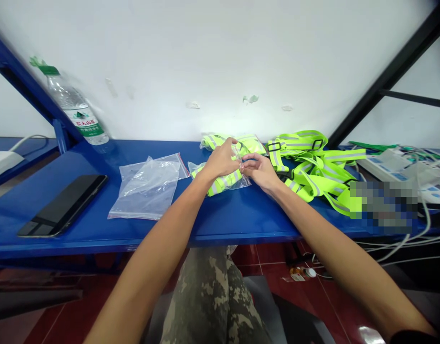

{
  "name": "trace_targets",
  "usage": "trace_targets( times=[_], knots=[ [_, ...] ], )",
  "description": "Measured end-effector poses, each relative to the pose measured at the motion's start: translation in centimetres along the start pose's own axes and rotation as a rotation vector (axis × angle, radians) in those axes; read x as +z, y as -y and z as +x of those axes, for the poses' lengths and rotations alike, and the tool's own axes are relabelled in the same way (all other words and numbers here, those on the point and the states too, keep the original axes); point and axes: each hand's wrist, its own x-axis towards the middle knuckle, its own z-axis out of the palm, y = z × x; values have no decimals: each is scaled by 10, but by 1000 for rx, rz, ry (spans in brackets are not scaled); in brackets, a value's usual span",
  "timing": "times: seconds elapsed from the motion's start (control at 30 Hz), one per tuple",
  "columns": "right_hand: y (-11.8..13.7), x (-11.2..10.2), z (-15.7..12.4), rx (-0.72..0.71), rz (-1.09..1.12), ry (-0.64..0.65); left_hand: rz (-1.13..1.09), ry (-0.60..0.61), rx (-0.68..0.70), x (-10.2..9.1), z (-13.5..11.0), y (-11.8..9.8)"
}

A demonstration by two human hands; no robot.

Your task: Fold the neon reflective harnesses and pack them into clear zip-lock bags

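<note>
Camouflage trousers (212,301) fill the foreground under the blue desk (241,220). Both forearms reach to a clear bag (225,181) with a folded yellow vest inside, lying at the desk's middle. The left hand (221,160) rests on top of it, fingers pinching its open edge; the right hand (261,171) meets it there, fingers clenched on the same edge. Empty bags (148,186) lie just left, a phone (62,205) farther left, a bottle (76,112) by the wall. Loose vests (313,167) pile up on the right.
</note>
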Motion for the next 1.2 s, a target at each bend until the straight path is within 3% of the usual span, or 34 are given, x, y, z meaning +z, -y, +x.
trace_targets(
  times=[0.23, 0.63, 0.83, 1.2],
  knots=[
    [0, -4, -2, 67, -36, 29, -50, -15, -34, 2, -1, 2],
    [-5, -5, 1, -21, -72, 43, -110, -105, -30, 1, 0, 6],
    [-1, -10, -1, 51, -71, 106, -105, -177, -57, -2, 0, 7],
    [-2, -13, -1, 19, -177, 76, -119, -273, -128, -8, 5, 16]
  ],
)
